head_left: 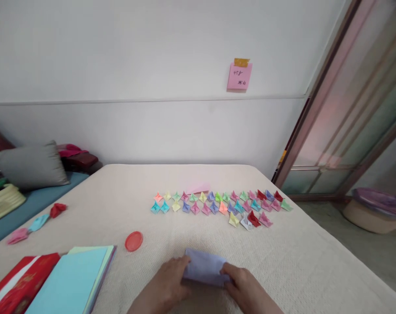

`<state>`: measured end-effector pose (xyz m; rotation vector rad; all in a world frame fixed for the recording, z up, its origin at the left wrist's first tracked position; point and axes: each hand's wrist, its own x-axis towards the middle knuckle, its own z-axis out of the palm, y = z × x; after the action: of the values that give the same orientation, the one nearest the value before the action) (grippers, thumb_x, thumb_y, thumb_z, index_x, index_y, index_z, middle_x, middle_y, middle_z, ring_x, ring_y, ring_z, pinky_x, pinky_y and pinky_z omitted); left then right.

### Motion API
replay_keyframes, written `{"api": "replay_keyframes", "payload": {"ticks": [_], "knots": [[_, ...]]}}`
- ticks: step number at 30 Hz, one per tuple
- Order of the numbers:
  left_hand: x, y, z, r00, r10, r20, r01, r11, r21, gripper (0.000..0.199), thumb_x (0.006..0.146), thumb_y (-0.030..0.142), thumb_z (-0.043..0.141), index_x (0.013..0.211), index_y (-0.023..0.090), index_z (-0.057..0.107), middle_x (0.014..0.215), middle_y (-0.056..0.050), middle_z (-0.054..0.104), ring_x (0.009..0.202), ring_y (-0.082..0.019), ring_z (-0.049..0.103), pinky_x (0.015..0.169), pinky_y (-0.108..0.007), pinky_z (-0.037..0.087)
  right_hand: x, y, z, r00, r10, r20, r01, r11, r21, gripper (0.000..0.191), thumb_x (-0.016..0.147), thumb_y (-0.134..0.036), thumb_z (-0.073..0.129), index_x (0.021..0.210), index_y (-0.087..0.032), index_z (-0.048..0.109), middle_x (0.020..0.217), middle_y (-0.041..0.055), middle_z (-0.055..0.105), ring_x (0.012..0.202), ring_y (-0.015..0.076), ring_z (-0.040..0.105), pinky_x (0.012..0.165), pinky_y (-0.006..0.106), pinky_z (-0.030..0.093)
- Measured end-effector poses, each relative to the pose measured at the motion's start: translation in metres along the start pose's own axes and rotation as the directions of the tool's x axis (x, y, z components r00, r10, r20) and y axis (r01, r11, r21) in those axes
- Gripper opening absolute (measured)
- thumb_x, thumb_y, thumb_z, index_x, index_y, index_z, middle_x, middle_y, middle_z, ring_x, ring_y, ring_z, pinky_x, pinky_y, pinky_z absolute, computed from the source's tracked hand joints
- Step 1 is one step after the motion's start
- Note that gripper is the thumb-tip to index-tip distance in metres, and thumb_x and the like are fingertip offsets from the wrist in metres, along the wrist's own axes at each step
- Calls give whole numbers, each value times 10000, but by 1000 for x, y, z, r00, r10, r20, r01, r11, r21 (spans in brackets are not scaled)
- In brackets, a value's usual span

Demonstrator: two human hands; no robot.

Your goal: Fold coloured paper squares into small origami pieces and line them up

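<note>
Lavender paper [205,267], lengthwise roughly parallel to the table's [315,257] far edge, is pinched at right by the right hand [242,282], held at left by the left hand [169,279] (thumb hold unclear).

White wall [152,56] at 12 o'clock, softly lit, horizontal seam [119,101] across it. At 9: grey cushion [30,165] on blue seat [40,185]. Between 2 and 3: glass panels [355,100] in brownish-pink frame [322,87]. Toward 4: grey floor [332,222], purple-lidded tub [361,217] on it. Cream-covered desk [171,178] from 6 up past centre

Lavender paper [204,267], slightly slanted, between hands [167,279]
</note>
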<state>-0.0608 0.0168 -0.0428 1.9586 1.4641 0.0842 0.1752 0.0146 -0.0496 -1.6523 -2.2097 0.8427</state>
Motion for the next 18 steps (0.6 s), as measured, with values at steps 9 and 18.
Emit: {"api": "replay_keyframes", "payload": {"ticks": [9,18], "knots": [[21,11,4,956,-177,-233,190,981,35,669,781,217,428,1425,119,278,1275,-144,568,1152,-250,520,947,-350,384,22,11,11,980,175,-100,-183,980,-80,333,709,-73,416,938,-201,620,818,70,723,798,201,662,637,243,387],[32,17,111,898,271,-347,-61,856,513,543,838,116,447,1349,300,459,1391,-69,494,1239,-323,469,968,-537,402,25,16,21,974,200,-111,-219,955,-201,383,761,-119,429,1110,-199,563,885,102,729,857,244,675,649,280,397]]}}
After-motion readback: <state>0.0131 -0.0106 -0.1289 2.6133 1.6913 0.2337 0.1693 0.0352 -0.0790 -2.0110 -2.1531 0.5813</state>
